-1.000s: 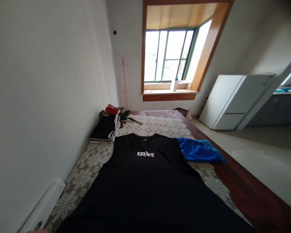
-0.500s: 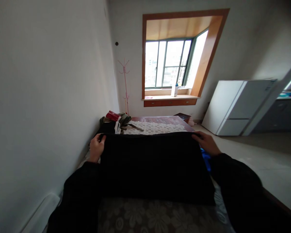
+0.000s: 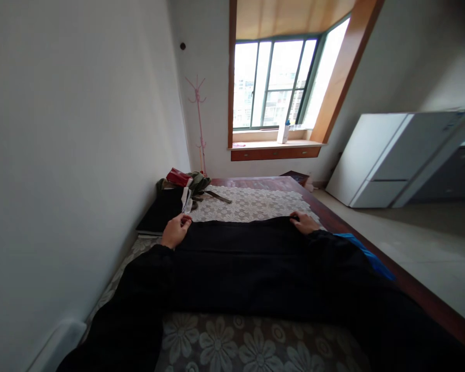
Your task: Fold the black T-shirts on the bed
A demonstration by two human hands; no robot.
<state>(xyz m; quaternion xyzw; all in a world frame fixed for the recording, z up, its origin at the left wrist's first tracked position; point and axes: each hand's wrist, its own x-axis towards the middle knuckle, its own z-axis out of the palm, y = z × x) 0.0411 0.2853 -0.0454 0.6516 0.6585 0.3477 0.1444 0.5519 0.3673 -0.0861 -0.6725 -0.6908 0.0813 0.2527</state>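
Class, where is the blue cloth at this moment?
In the head view, the blue cloth lies right of the black cloth on the table, near its right edge, partly hidden by the right sleeve.

A home, judging by the white refrigerator point(image 3: 385, 160), pink coat stand point(image 3: 199, 111) and flowered cloth point(image 3: 219, 342)

Head view, forward-down over garment point(image 3: 240, 276)

Beyond the black garment point(image 3: 240, 268), the floral cloth point(image 3: 251, 202) offers room; the wall point(image 3: 81, 155) blocks the left.
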